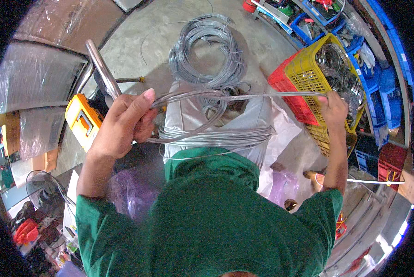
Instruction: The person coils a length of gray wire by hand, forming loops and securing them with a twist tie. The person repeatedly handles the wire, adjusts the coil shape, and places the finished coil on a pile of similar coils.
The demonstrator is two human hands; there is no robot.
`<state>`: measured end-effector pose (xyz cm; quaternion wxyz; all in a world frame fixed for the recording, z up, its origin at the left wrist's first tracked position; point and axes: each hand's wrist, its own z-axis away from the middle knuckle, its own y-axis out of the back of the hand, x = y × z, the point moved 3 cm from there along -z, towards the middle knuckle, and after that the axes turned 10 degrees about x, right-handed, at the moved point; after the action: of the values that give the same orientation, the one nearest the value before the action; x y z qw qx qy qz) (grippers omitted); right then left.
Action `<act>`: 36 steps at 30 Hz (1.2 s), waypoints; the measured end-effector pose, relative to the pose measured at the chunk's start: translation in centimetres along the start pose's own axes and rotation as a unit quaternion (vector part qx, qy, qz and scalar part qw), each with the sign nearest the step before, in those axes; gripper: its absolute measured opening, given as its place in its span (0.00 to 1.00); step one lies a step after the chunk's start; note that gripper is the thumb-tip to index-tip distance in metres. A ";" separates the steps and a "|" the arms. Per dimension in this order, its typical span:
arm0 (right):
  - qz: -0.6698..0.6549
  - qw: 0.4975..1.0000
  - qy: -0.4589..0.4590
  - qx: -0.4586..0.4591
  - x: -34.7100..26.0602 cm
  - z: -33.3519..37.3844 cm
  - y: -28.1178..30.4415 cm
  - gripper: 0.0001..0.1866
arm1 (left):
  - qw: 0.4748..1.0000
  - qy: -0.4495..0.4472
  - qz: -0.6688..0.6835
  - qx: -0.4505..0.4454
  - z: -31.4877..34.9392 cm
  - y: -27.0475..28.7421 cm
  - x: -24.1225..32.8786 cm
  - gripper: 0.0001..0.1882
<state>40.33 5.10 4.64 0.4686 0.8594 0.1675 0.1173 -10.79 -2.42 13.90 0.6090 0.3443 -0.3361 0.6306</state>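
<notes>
Several wires (248, 96), left hand (126, 121) clamped round them, spanning to right hand (335, 109), apparently pinched there

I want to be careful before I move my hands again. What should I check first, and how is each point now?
1. Left hand closed on the wire: ok, fingers wrap around it.
2. Right hand closed on the same wire: ok, it grips the other end of the stretch.
3. Stretch between the hands straight: ok, it runs nearly straight toward the right hand.
4. Wire loops below the hands free of tangles: cannot tell, they overlap.
5. Floor coil tidy: not ok, a thin strand strays out at its left.
6. Right hand clear of the yellow crate: cannot tell, they overlap in this view.
</notes>
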 end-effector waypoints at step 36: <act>-0.933 -0.043 -0.358 0.012 -27.8 -6.7 -7.7 0.22 | 0.821 -0.085 0.557 -0.092 -8.0 -8.3 -5.9 0.27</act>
<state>11.10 3.06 0.50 -0.1388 0.1456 -0.6279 0.7518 -2.59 1.43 4.63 0.1516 0.0931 -0.5774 0.7968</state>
